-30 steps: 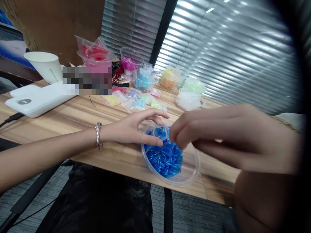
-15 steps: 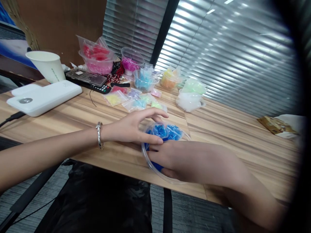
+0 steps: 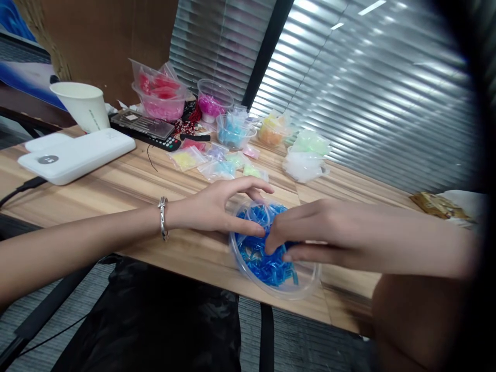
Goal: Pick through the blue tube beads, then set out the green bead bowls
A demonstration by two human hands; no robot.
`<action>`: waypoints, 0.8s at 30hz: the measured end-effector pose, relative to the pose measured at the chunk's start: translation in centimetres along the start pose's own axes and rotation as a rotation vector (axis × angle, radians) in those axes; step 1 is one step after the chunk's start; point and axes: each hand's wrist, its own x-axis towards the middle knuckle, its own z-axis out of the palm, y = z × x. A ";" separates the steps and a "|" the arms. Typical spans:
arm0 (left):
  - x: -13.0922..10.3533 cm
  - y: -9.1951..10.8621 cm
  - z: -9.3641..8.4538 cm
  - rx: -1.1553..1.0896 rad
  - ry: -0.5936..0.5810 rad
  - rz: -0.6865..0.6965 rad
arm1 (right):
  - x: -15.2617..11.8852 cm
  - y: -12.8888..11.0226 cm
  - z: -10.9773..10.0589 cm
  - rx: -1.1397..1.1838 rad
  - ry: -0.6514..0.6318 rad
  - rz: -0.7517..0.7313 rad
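The left hand (image 3: 217, 209) rests on the wooden counter (image 3: 127, 186) with its thumb and fingers spread around the near-left rim of a round clear plastic tub (image 3: 306, 281), seemingly to keep the tub from sliding; the hand is open and curved against the wall, not closed on anything; a silver bracelet (image 3: 163, 219) sits on that wrist; the right hand (image 3: 313, 235) reaches in over the tub from the right, fingers drawn together and dipping toward the heap of blue tube beads (image 3: 267, 263) inside; whether a bead is pinched between the fingertips I cannot tell, since they are blurred and partly hidden; the tub stands close to the counter's near edge, just in front of the person, which keeps the beads within easy reach of both hands; further back lie small clear bags of pale beads (image 3: 217, 163), several clear tubs of pink, blue, orange and green beads (image 3: 234, 132), a white paper cup (image 3: 83, 106), a flat white device (image 3: 77, 155) and a black remote control (image 3: 145, 126), all well apart from the hands
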 end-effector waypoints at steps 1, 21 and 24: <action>0.0 0.0 0.0 -0.006 0.004 0.001 | -0.3 0.3 -0.5 0.012 0.031 0.001; 0.1 0.4 0.3 -0.073 0.020 0.022 | 0.4 1.0 -0.8 -0.076 0.312 -0.015; 0.1 0.4 0.3 -0.077 0.021 0.002 | 0.4 0.9 -0.8 -0.078 0.299 -0.001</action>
